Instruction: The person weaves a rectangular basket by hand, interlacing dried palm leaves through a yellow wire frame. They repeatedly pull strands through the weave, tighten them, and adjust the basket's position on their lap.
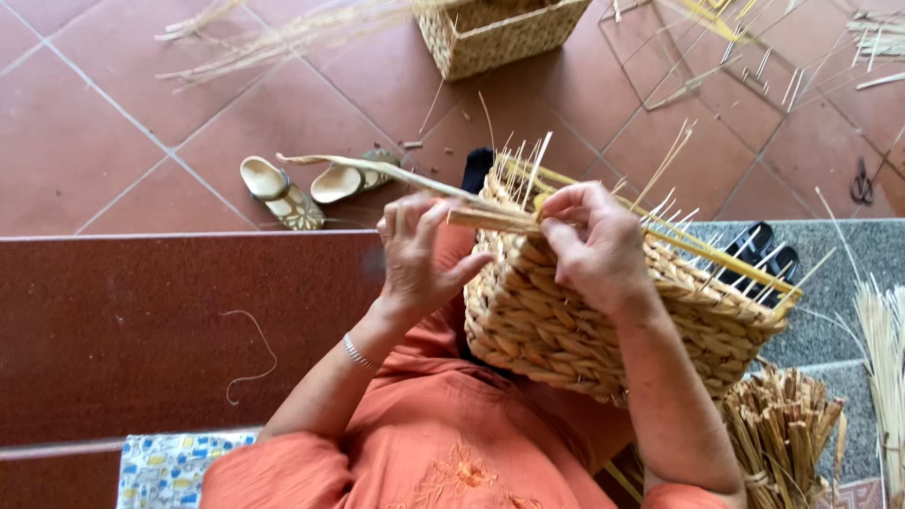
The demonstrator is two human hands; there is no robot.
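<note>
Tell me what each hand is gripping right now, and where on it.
Both hands pinch one flat straw strand at the rim of the half-woven basket: the right hand where it meets the rim, the left hand just beside it, the free end trailing left.

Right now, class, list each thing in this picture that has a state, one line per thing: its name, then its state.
Woven basket: half made, on the lap, stakes sticking up from the rim.
Straw strand: pinched between both hands at the rim.
Left hand: closed on the strand.
Right hand: gripping the strand at the rim.
Second basket: upright on the floor tiles.
Sandals: off, lying on the tiles.
Straw bundle: tied, standing beside the person.
</note>
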